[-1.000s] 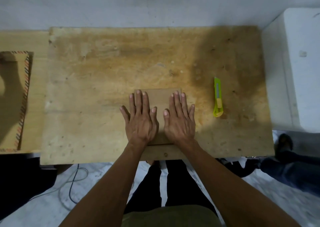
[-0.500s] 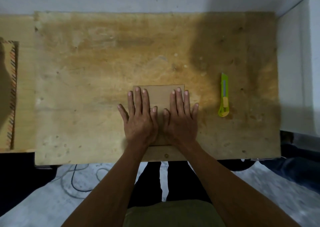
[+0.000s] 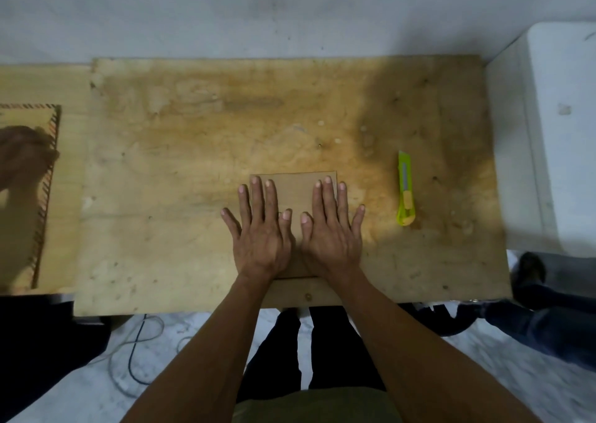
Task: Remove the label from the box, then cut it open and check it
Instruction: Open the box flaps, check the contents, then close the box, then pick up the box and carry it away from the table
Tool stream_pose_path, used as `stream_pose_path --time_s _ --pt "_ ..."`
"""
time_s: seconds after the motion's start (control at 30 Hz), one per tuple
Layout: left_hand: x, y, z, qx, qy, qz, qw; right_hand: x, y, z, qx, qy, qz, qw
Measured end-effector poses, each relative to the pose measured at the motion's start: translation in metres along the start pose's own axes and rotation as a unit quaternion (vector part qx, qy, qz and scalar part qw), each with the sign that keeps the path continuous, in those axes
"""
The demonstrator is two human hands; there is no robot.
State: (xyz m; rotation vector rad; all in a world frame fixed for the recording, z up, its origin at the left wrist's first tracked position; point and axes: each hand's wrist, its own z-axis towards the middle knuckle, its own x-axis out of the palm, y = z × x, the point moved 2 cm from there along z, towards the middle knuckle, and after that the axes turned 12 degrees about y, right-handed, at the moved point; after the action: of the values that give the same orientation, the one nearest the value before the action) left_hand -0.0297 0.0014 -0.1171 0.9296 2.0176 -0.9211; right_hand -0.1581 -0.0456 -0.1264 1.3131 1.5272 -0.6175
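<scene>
A flat brown cardboard box (image 3: 293, 190) lies on the plywood table (image 3: 193, 164) near its front edge. My left hand (image 3: 261, 229) rests palm down on the box's left half, fingers spread and holding nothing. My right hand (image 3: 332, 229) lies flat on the right half the same way. Most of the box top is hidden under my hands, and no label shows on the part I can see. A lime-green utility knife (image 3: 405, 193) lies on the table to the right of the box, a hand's width from my right hand.
Another person's hand (image 3: 22, 161) rests on a stripe-edged envelope (image 3: 42, 229) at the far left. A white cabinet (image 3: 554, 132) stands against the table's right side. A person's legs and shoe (image 3: 532, 267) are at lower right. Cables (image 3: 135, 351) lie on the floor.
My hands stay flat on the box. The view shifted slightly, and the other person's hand appeared over the envelope at the left.
</scene>
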Motion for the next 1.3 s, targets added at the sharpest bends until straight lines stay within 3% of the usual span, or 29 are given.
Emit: stream_pose_path --time_s 0.17,0.37,0.6,0.73,1.0,1.17,1.3 --pt "-0.001 -0.001 -0.001 -0.006 -0.012 -0.002 1.0 -0.001 0.001 -0.001 0.003 0.018 0.024 1.0" --pt "-0.001 -0.002 -0.017 -0.058 -0.018 -0.09 0.994 -0.005 0.004 -0.013 0.061 0.028 0.102 0.993" --pt "-0.008 -0.005 -0.019 -0.001 -0.049 -0.17 0.984 -0.01 0.008 -0.015 0.041 0.015 0.155 0.987" --pt "-0.022 -0.005 -0.029 0.031 -0.063 -0.276 0.959 -0.014 0.009 -0.017 0.035 0.004 0.212 0.977" --pt "-0.072 -0.002 -0.053 0.086 -0.149 -0.358 0.917 -0.06 0.019 -0.035 0.009 -0.047 0.371 0.927" --pt "-0.106 0.003 -0.061 0.084 -0.099 -0.326 0.936 -0.096 0.029 -0.047 0.045 -0.05 0.438 0.896" --pt "-0.115 0.0 -0.067 0.103 -0.053 -0.277 0.954 -0.105 0.031 -0.058 0.019 -0.044 0.431 0.901"
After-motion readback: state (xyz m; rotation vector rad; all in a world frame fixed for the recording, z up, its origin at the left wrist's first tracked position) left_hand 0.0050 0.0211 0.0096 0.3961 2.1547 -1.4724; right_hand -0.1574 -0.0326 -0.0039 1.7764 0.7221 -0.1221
